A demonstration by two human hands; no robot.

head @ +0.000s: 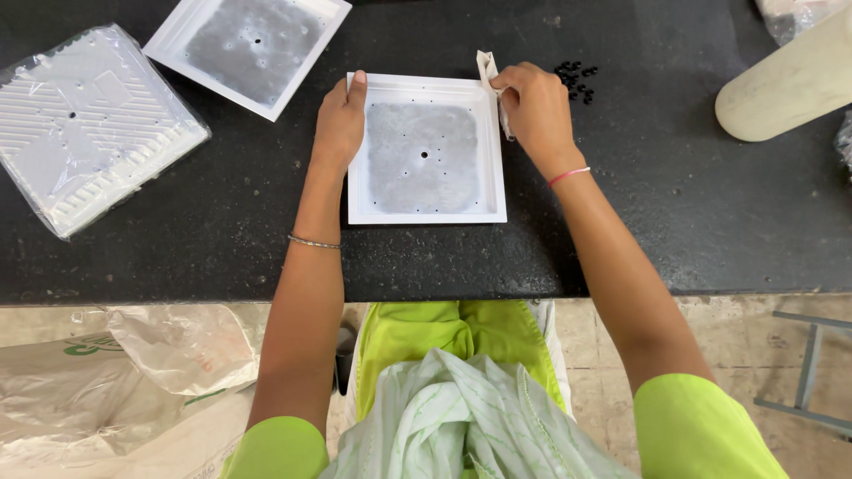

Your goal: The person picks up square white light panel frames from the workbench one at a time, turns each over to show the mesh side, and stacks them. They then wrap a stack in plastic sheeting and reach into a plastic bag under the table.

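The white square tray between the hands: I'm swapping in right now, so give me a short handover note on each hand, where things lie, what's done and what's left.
Left hand: flat on the left rim of the white square tray, steadying it, grip not closed on anything.
Right hand: pinching a white folded strip at the tray's top right corner.
Nearby: a second open tray upper left, a plastic-wrapped tray far left, small black rings right of the hand, a pale cylinder far right.
Done: tray lies centred on the black counter.
Left: the strip is only at the corner.
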